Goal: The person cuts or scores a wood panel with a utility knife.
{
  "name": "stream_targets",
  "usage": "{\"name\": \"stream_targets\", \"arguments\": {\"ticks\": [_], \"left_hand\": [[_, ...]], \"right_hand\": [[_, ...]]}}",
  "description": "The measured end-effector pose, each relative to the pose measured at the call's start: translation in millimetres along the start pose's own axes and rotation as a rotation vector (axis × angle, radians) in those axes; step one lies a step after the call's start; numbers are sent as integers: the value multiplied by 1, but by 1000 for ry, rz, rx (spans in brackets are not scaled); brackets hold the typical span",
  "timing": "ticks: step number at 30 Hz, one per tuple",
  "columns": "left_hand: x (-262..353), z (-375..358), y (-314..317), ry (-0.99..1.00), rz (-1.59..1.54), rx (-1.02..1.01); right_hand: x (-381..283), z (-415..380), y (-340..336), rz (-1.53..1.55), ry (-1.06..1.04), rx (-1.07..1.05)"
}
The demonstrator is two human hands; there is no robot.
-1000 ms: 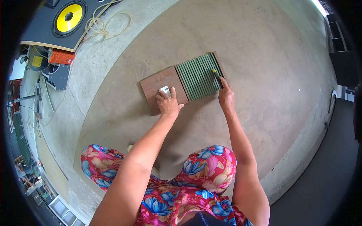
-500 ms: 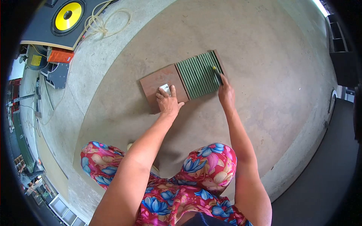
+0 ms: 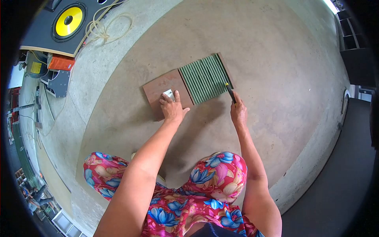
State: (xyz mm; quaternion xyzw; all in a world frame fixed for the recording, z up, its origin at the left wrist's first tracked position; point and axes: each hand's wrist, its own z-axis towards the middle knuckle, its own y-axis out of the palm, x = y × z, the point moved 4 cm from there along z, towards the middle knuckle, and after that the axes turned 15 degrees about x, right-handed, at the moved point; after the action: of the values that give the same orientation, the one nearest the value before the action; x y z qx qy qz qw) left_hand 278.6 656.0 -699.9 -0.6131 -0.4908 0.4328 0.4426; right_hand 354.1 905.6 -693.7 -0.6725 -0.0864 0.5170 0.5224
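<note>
A low brown box-like piece [image 3: 164,81] lies slantwise on the floor, its right part covered by a panel of green ribs [image 3: 202,79]. My left hand [image 3: 173,109] rests on the plain brown part with fingers spread. Its fingertips are at a small white card or plate [image 3: 169,94] with a dark mark on it. In my right hand [image 3: 239,113] is a slim black tool with a yellow tip [image 3: 230,93]; its exact kind does not show. The tip points toward the near right corner of the ribbed panel and overlaps its edge in this view.
A black speaker cabinet with a yellow cone [image 3: 69,20] stands at upper left, beside a coiled pale cable [image 3: 106,34]. Below it are an orange box [image 3: 61,62] and other clutter. A dark surface [image 3: 335,170] runs along the right. My knees [image 3: 221,173] are close below.
My right hand and the black tool have drawn back toward me, from over the green ribs to their near right edge. My left hand keeps its place on the brown part.
</note>
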Motion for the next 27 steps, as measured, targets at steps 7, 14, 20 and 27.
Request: {"name": "stream_targets", "arguments": {"ticks": [7,14,20,27], "left_hand": [[1,-4,-1,28,28,40],[1,-7,0,29,-2,72],[3,-8,0,20,-9,76],[3,-6,0,16,3,20]], "right_hand": [[-9,33,23,-3,-103,-6],[-58,104,76,-34,-139,-31],[-58,97,66,-53,-124,-46],[12,-20,-6,-11,-126,-9]]}}
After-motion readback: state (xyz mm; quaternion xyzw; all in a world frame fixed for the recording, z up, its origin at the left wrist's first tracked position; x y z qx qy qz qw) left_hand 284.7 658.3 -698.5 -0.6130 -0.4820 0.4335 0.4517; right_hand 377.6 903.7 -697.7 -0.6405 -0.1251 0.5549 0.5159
